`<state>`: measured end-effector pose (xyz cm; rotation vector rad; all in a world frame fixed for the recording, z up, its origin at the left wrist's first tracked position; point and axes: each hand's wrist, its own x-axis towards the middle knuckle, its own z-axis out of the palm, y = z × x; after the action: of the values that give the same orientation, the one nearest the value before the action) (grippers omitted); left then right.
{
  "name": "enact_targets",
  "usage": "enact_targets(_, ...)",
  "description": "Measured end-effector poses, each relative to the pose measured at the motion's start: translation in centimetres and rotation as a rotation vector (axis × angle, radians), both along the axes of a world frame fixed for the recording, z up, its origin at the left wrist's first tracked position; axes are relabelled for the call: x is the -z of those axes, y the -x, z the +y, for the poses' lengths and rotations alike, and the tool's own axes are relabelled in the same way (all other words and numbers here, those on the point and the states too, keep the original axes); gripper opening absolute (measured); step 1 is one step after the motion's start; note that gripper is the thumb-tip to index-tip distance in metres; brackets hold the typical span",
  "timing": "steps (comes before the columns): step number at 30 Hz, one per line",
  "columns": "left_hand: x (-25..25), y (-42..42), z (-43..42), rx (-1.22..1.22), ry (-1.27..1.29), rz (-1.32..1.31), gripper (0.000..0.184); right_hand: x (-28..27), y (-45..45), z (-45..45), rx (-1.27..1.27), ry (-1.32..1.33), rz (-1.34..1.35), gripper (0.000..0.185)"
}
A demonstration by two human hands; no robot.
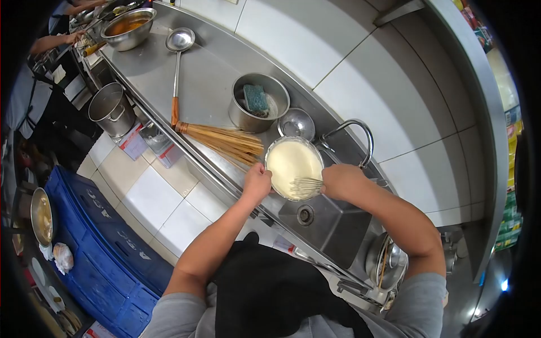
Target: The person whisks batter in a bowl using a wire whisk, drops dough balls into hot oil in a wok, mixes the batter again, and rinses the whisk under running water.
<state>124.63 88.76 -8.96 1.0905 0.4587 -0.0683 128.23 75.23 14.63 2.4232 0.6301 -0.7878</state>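
A round bowl of pale yellow batter-like liquid (290, 161) is held over the near edge of the sink (344, 228). My left hand (258, 183) grips the bowl's rim on its left side, fingers closed. In my right hand (342, 181) is a wire whisk (307, 186), its loops dipping into the liquid at the bowl's lower right. The whisk's handle is hidden inside my closed fingers. Just beyond the bowl sits a small metal bowl (296, 124), and the curved faucet (365, 132) rises to its right.
A steel pot with a green scouring pad (256, 100), a bamboo brush (222, 141) and a ladle (179, 62) lie along the counter. A bowl of orange liquid (128, 27) stands at the far end. Blue bins (101, 242) are at left; another person's arm (53, 42) shows upper left.
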Motion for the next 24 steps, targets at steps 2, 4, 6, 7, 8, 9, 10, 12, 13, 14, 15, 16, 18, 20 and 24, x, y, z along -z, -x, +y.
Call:
enact_targets(2,0.1,0.1,-0.3,-0.023,0.009,0.013,0.011,0.0,-0.2,-0.1,0.030,-0.018,0.014,0.024)
enact_targets(4,0.1,0.3,-0.4,-0.049,-0.042,-0.001,0.011,0.3,-0.7,-0.5,0.058,-0.037,0.025,0.023)
enact_targets(6,0.0,0.4,-0.6,-0.041,-0.071,-0.010,0.011,1.0,-1.5,-1.5,-0.017,0.035,-0.115,0.023)
enact_targets(7,-0.2,0.6,-0.7,-0.031,-0.101,-0.017,0.012,1.2,-1.6,-1.5,-0.012,0.037,-0.117,0.023)
enact_targets(8,-0.5,0.6,-0.7,-0.032,-0.099,-0.021,0.012,1.3,-1.8,-1.3,-0.024,0.069,-0.150,0.023)
enact_targets(9,-0.7,0.7,-0.7,-0.052,-0.064,-0.025,0.012,1.3,-2.0,-1.2,-0.034,0.101,-0.182,0.023)
enact_targets(10,-0.7,0.8,-0.8,-0.071,-0.029,-0.026,0.013,1.3,-1.7,-1.2,-0.031,0.104,-0.181,0.023)
enact_targets(12,-0.8,0.9,-0.5,-0.042,-0.045,-0.025,0.010,1.0,-1.0,-1.1,-0.028,0.119,-0.156,0.024)
enact_targets(13,-0.7,0.9,-0.5,-0.014,-0.063,-0.025,0.008,0.8,-0.5,-1.1,-0.030,0.122,-0.153,0.024)
enact_targets(14,-0.7,1.0,-0.5,-0.017,-0.060,-0.024,0.008,0.4,0.0,-1.2,0.007,0.066,-0.079,0.026)
enact_targets(15,-0.8,0.9,-0.6,-0.022,-0.054,-0.011,0.009,0.0,0.2,-1.2,0.045,0.009,-0.006,0.029)
enact_targets(16,-0.8,0.8,-0.7,-0.025,-0.048,0.000,0.009,-0.4,0.3,-0.6,0.046,0.011,-0.008,0.029)
enact_targets(18,-0.9,0.8,-0.9,-0.048,-0.049,0.002,0.011,-1.0,0.1,0.7,0.178,0.012,0.122,0.035)
enact_targets(20,-1.1,1.0,-0.8,-0.071,-0.057,0.007,0.013,-0.4,-0.3,-0.5,0.132,0.010,0.061,0.035)
enact_targets(24,-0.7,1.2,-0.9,-0.046,-0.079,-0.019,0.013,0.6,-2.5,-2.8,-0.035,0.033,-0.152,0.025)
